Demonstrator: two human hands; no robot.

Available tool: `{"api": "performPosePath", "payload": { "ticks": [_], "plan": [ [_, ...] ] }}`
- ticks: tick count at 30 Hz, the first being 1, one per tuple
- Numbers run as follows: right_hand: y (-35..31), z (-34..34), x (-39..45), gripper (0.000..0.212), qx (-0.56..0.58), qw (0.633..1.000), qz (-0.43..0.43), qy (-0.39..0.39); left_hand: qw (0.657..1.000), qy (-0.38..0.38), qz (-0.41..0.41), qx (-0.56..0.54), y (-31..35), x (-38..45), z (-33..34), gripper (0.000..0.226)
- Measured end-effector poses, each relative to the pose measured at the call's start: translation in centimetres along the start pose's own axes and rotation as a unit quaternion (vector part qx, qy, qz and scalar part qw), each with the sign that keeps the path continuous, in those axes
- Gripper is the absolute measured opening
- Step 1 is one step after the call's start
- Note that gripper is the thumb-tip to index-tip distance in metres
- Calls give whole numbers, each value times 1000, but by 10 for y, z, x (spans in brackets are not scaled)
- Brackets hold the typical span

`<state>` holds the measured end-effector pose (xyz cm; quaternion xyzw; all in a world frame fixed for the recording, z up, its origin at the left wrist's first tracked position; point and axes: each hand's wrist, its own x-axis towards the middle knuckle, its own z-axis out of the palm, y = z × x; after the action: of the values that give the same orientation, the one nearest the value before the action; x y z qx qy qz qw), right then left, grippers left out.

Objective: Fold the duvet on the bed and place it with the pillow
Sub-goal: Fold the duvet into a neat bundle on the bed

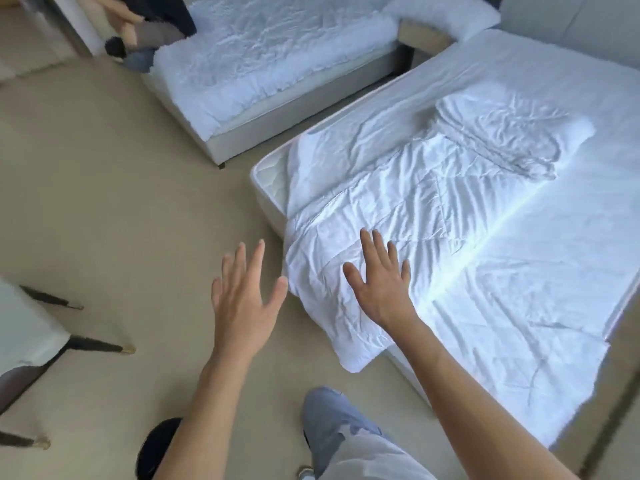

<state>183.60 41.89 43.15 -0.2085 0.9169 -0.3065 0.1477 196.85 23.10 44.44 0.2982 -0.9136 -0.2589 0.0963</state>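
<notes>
**Duvet folded near the bed's left edge, both hands spread**

Beige floor (pixel 114 188) filled the left, a second bed (pixel 277 60) far behind. Your right hand (pixel 379 277) lay flat, fingers spread, on the folded duvet (pixel 381 209), whose near corner overhung the bed (pixel 519 323). Your left hand (pixel 247 296) hovered open over floor, holding nothing. Beyond the duvet sat the pillow (pixel 512 133). A chair (pixel 31 337) stood near left.

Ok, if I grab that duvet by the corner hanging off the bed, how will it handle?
The duvet is probably floppy: it is creased and its corner droops over the mattress edge. It looks thin and quilted, so likely light. It may slide on the sheet when pulled.
</notes>
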Motion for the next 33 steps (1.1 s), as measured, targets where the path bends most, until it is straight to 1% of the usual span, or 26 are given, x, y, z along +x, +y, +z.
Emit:
{"api": "performPosePath", "payload": {
  "ticks": [3,6,11,16,20,22,25,27,29,31,33],
  "plan": [
    [-10,18,39,70,2,999,41,36,998,-35,48,-6,-13,63,5,69],
    [-18,40,94,69,20,994,88,62,993,-70,95,-2,-22,141,11,76],
    [-39,56,190,69,62,982,156,86,985,-109,131,3,-30,271,10,78],
    [-43,32,259,69,74,963,214,143,970,-146,192,13,-7,381,21,72],
    [-34,18,297,72,86,933,279,212,942,-188,278,3,33,454,52,77],
    [-28,19,310,74,89,911,324,239,918,-230,324,0,53,486,72,77],
    [-23,25,319,73,103,860,413,282,859,-307,410,-2,83,523,108,75],
    [-27,33,322,72,111,817,470,316,813,-360,458,-7,102,542,133,73],
    [-37,42,324,76,117,765,527,352,761,-405,507,-7,119,559,157,73],
    [-54,55,326,75,126,710,582,377,711,-435,552,-2,129,568,174,74],
    [-75,68,328,75,144,660,613,410,673,-451,587,-11,134,574,181,74]
  ]
}}
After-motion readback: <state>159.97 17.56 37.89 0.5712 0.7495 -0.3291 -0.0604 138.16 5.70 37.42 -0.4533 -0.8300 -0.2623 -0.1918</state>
